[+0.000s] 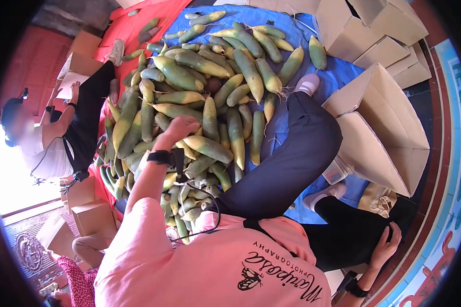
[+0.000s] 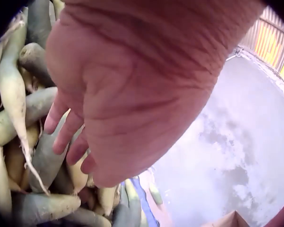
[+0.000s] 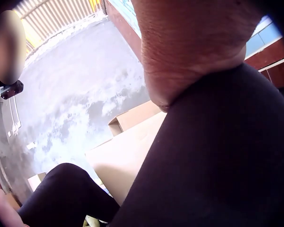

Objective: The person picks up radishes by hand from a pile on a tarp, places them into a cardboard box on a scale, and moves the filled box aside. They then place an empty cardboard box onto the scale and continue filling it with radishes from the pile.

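Observation:
A large pile of green radishes with pale ends (image 1: 182, 74) lies on blue and red sheets. Over its near middle is the left hand (image 1: 184, 128), close to a radish (image 1: 208, 148). In the left wrist view the left hand (image 2: 127, 94) has loosely bent fingers and shows nothing held, with radishes (image 2: 12, 90) beside and beyond it; whether the fingertips touch any cannot be told. The right hand (image 1: 386, 246) rests on the black-clad knee (image 1: 351, 238). Only part of the right hand (image 3: 194, 52) shows in the right wrist view, against the dark trouser leg (image 3: 217, 142).
An open cardboard box (image 1: 384, 128) stands right of the legs, with more boxes (image 1: 369, 30) behind. Another person (image 1: 51, 133) is at the left beside a carton (image 1: 77, 71). Someone in a patterned red top (image 1: 79, 279) is at the lower left. Blue sheet (image 1: 338, 77) shows around one shoe.

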Motion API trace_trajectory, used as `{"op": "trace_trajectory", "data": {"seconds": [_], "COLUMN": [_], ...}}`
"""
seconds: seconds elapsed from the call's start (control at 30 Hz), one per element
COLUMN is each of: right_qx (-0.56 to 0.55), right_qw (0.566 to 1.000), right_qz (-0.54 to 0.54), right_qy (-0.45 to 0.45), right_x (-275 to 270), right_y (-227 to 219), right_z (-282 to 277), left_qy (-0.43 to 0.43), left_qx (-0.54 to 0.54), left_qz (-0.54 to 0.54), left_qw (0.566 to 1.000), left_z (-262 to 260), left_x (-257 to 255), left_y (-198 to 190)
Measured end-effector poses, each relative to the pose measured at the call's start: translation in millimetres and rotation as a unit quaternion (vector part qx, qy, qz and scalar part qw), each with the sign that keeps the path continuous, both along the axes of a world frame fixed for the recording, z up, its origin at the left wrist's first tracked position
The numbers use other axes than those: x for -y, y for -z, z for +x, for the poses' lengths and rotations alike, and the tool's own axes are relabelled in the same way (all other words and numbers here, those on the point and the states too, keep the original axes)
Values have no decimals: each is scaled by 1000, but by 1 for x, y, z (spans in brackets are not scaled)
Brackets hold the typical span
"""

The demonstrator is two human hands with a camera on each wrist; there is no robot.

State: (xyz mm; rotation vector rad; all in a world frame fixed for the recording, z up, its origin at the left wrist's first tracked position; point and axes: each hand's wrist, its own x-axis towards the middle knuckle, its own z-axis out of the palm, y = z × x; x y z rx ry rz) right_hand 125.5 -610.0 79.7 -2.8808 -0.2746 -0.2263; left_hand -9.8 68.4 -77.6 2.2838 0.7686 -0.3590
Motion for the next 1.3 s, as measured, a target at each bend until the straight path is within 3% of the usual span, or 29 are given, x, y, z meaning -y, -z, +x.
{"op": "trace_trajectory", "data": {"seconds": [0.1, 0.17, 0.3, 0.37, 0.5, 0.57, 0.63, 0.67, 0.73, 0.77, 0.87, 1.1, 1.23, 1.3], "right_qx": [1, -1, -11, -11, -8, -12, -15, -16, -19, -24, -23, -25, -22, -20], "right_qw": [1000, 1000, 999, 999, 999, 999, 999, 999, 999, 999, 999, 999, 999, 999], "right_qz": [-8, -23, -34, -37, -43, -37, -39, -37, -42, -43, -44, -40, -33, -30], "right_qy": [-3, -13, -1, 9, 11, 8, 10, 10, 9, 9, 15, 19, 23, 22], "right_x": [-3, -6, -3, -3, -7, -12, -13, -13, -13, -12, -17, -20, -21, -21], "right_y": [-3, -4, -2, -2, -2, -3, -4, -4, -4, -5, -6, -8, -8, -7], "right_z": [0, 0, -1, 0, 1, 2, 3, 4, 5, 5, 5, 5, 5, 5], "left_qy": [60, 45, -34, -96, -32, 91, 63, 64, 107, 108, 141, 165, 205, 183], "left_qx": [-15, -3, 55, 89, -8, -12, -77, -76, -59, -123, -204, -256, -256, -218], "left_qz": [22, 16, -25, -100, -103, 11, 96, 93, 250, 250, 307, 332, 275, 218], "left_qw": [998, 999, 998, 986, 994, 996, 990, 991, 961, 954, 919, 893, 904, 934], "left_z": [26, 56, 100, 115, 117, 108, 101, 97, 94, 98, 111, 131, 135, 121], "left_x": [0, -10, -46, -64, -52, -54, -38, -29, -11, -8, 6, 2, 19, 31], "left_y": [33, 16, -57, -76, -45, 23, 74, 90, 104, 109, 93, 100, 63, 53]}}
